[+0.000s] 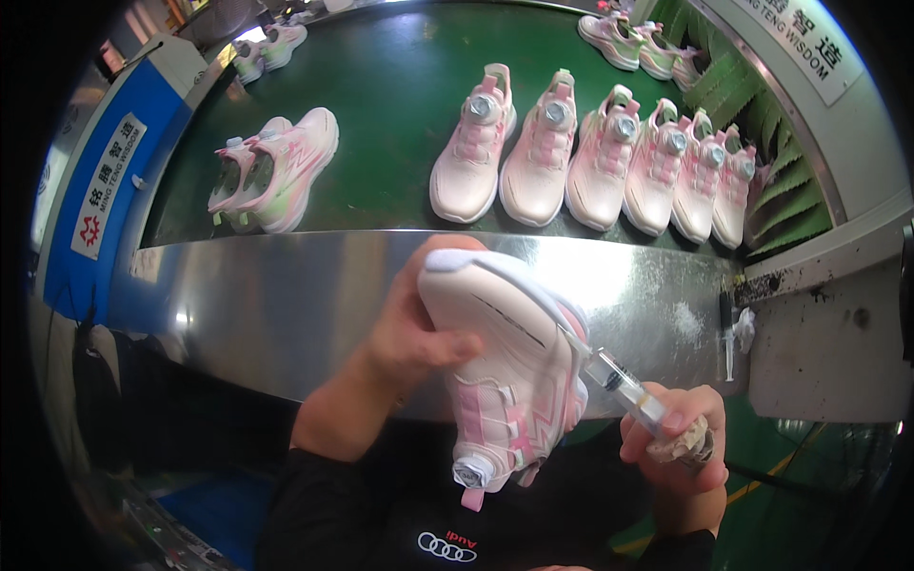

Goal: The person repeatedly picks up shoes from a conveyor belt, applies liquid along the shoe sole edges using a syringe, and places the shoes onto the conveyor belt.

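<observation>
Left hand (411,335) grips soft pink sneaker (509,371), right hand (678,447) w/ clear syringe (624,385)

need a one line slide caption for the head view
Left hand holds a pink shoe while the right hand puts a syringe to its side, above a belt of shoes.

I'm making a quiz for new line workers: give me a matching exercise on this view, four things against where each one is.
Things:
1. pink shoe
2. syringe
3. row of six pink shoes
4. spare syringe

Places:
A. lying on the metal ledge at right
B. on the green belt
C. in the left hand
D. in the right hand, tip at the shoe's sole edge

Pairs: 1-C, 2-D, 3-B, 4-A
</observation>
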The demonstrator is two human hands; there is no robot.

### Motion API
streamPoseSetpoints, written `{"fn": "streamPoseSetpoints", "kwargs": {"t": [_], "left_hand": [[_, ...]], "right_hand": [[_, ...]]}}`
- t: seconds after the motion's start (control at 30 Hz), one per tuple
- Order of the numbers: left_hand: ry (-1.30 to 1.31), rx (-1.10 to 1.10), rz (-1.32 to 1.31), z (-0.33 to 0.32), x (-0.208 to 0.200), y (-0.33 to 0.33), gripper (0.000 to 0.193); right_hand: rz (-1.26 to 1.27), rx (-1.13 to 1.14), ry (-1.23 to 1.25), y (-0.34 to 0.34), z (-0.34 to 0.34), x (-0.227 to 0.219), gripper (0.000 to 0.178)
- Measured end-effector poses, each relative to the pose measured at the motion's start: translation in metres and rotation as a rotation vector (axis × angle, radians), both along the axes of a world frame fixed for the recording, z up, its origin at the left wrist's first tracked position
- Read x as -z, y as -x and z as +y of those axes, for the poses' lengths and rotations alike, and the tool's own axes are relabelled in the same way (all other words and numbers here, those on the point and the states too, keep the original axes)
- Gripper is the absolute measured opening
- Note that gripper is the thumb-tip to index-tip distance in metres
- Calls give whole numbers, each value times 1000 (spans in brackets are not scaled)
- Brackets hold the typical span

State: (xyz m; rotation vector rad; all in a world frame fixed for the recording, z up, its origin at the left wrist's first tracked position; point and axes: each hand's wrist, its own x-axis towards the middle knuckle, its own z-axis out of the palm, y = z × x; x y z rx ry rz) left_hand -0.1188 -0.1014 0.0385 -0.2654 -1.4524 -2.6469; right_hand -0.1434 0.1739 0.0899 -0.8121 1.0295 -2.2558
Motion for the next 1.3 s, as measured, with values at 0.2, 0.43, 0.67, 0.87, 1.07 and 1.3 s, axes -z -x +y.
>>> {"fn": "streamPoseSetpoints", "kwargs": {"t": [0.2,0.43,0.67,0.87,1.07,1.3], "left_hand": [[-127,-78,-111,5,-3,3,75],[-79,-138,-152,-6,13,8,61],[-112,-61,-142,-7,9,14,58],[-233,12,-167,-5,9,18,55],[-330,106,-189,-6,15,24,55],[-362,74,-332,-11,21,27,53]], "right_hand": [[9,12,-45,-3,12,21,58],[-28,21,-110,-14,18,36,58],[-31,43,-144,-27,29,51,56],[52,24,-188,-34,40,55,55],[90,39,-199,-42,51,63,53],[78,72,-195,-48,61,71,53]]}}
